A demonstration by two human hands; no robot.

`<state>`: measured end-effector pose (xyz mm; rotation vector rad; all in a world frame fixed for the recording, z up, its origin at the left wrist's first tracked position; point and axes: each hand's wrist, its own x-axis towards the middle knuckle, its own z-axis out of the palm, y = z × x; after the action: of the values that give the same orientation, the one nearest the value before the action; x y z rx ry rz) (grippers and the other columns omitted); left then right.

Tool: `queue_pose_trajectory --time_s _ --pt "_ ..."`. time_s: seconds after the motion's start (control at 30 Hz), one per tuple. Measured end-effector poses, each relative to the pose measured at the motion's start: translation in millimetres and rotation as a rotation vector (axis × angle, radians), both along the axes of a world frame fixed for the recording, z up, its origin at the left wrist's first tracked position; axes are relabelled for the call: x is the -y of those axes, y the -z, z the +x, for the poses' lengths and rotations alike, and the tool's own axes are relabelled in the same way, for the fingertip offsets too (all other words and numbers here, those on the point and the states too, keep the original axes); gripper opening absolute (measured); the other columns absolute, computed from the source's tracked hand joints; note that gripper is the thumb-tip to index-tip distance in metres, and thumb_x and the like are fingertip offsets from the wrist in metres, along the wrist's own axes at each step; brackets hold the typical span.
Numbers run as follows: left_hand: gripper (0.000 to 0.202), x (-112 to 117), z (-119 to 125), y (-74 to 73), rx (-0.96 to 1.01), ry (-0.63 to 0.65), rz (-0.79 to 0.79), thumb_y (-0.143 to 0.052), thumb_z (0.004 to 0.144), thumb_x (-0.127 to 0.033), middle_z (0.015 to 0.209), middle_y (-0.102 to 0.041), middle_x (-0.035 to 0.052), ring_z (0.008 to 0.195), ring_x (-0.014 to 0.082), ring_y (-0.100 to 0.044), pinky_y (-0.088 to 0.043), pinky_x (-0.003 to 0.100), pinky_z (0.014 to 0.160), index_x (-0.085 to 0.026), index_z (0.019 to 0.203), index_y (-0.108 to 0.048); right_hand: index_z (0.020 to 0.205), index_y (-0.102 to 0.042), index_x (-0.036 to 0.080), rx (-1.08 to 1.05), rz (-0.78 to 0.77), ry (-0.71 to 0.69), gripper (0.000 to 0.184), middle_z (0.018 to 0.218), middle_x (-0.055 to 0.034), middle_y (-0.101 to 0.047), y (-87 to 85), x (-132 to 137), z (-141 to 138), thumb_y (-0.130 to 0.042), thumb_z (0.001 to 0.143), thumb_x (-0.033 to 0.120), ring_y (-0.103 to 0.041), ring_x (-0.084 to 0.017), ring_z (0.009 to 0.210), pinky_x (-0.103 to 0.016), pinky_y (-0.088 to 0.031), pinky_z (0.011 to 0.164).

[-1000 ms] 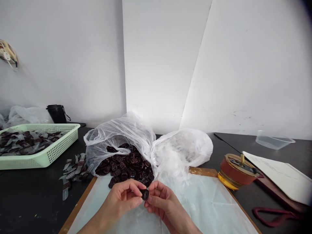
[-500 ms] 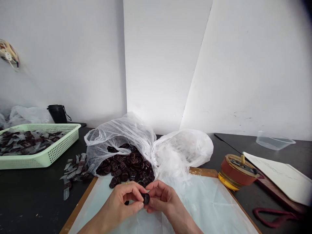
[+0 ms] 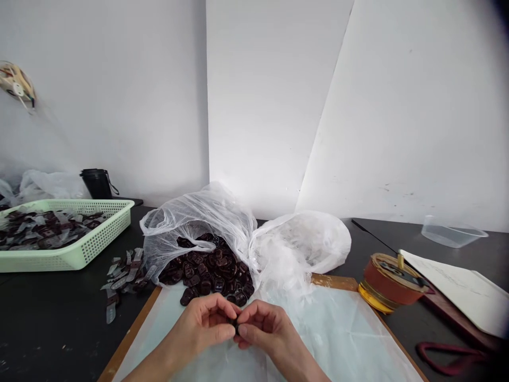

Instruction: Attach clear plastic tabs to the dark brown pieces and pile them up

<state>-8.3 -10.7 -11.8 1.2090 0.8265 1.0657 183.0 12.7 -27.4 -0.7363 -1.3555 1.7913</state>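
Observation:
Over a pale, film-covered board (image 3: 350,334), my left hand (image 3: 201,326) and my right hand (image 3: 270,331) meet fingertip to fingertip. Between them they pinch a small dark brown plastic piece (image 3: 236,328), mostly hidden by the fingers. Just beyond, a pile of similar dark pieces (image 3: 217,270) spills from a clear plastic bag (image 3: 207,209). To its right lies a second plastic bag (image 3: 330,239) with translucent strips (image 3: 280,265) at its mouth. Several dark pieces joined to clear strips (image 3: 127,273) lie loose left of the board.
A green basket (image 3: 99,236) of joined pieces stands at left, a black cup (image 3: 96,183) behind it. On the right are a tape roll (image 3: 392,281), a notebook (image 3: 449,286), dark red scissors (image 3: 449,358) and a clear plastic container (image 3: 453,233).
Both hands have closed in more tightly around the dark piece, which is now more covered and turned. The whole view has shifted slightly.

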Motion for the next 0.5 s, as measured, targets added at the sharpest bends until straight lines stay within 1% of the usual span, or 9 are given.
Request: queue_pose_trajectory --time_s 0.1,0.17,0.23,0.3,0.37,0.43,0.5 --pt "0.031 -0.5 2.9 3.1 0.069 -0.025 -0.080 -0.081 0.069 -0.023 0.092 -0.073 0.0052 0.082 0.0197 -0.064 -0.046 0.033 0.077 -0.020 0.097 -0.069 0.079 -0.068 0.017 0.016 0.028 0.030 0.021 0.066 -0.0001 -0.066 0.0 1.7 -2.5 -0.078 0.075 0.036 -0.060 -0.013 0.059 -0.027 -0.048 0.062" --pt "0.041 -0.1 5.2 4.0 0.120 -0.051 -0.138 -0.084 0.067 -0.028 0.093 -0.074 0.0050 0.084 0.0195 -0.063 -0.044 0.032 0.079 -0.021 0.104 -0.068 0.076 -0.068 0.018 0.073 0.094 0.098 0.021 0.069 0.0000 -0.063 -0.4 3.1 -4.4 -0.077 0.075 0.036 -0.057 -0.014 0.061 -0.026 -0.046 0.060" --pt "0.040 0.3 7.2 3.9 0.131 -0.075 -0.173 -0.086 0.065 -0.031 0.088 -0.073 0.0035 0.082 0.0172 -0.061 -0.042 0.027 0.074 -0.020 0.099 -0.069 0.072 -0.069 0.018 0.168 0.209 0.210 0.018 0.076 -0.0006 -0.061 -2.6 4.6 -5.2 -0.076 0.075 0.034 -0.056 -0.015 0.068 -0.025 -0.043 0.060" --pt "0.035 0.5 8.8 2.6 0.096 -0.084 -0.186 -0.087 0.064 -0.032 0.078 -0.069 0.0010 0.073 0.0135 -0.057 -0.039 0.024 0.067 -0.017 0.091 -0.071 0.070 -0.070 0.019 0.271 0.331 0.304 0.014 0.082 -0.0010 -0.060 -7.1 6.2 -4.5 -0.075 0.076 0.030 -0.056 -0.016 0.075 -0.026 -0.041 0.064" --pt "0.034 0.6 9.8 0.5 0.061 -0.082 -0.182 -0.087 0.064 -0.033 0.073 -0.067 -0.0005 0.067 0.0116 -0.053 -0.036 0.023 0.063 -0.017 0.090 -0.071 0.071 -0.070 0.020 0.335 0.416 0.341 0.012 0.083 -0.0011 -0.060 -12.7 8.0 -2.8 -0.073 0.079 0.028 -0.056 -0.017 0.080 -0.027 -0.039 0.067" --pt "0.034 0.5 10.2 -1.1 0.023 -0.070 -0.164 -0.087 0.064 -0.033 0.073 -0.067 -0.0004 0.067 0.0119 -0.054 -0.037 0.023 0.063 -0.016 0.090 -0.071 0.074 -0.067 0.020 0.322 0.439 0.350 0.013 0.082 -0.0008 -0.060 -17.6 9.4 -0.9 -0.068 0.083 0.029 -0.055 -0.017 0.079 -0.028 -0.039 0.069" --pt "0.034 0.1 10.0 -1.3 -0.011 -0.057 -0.153 -0.087 0.064 -0.032 0.076 -0.070 0.0010 0.070 0.0131 -0.057 -0.038 0.024 0.065 -0.016 0.089 -0.071 0.077 -0.063 0.020 0.249 0.415 0.333 0.016 0.081 -0.0005 -0.060 -20.9 9.9 0.5 -0.063 0.088 0.033 -0.055 -0.017 0.077 -0.028 -0.040 0.069"
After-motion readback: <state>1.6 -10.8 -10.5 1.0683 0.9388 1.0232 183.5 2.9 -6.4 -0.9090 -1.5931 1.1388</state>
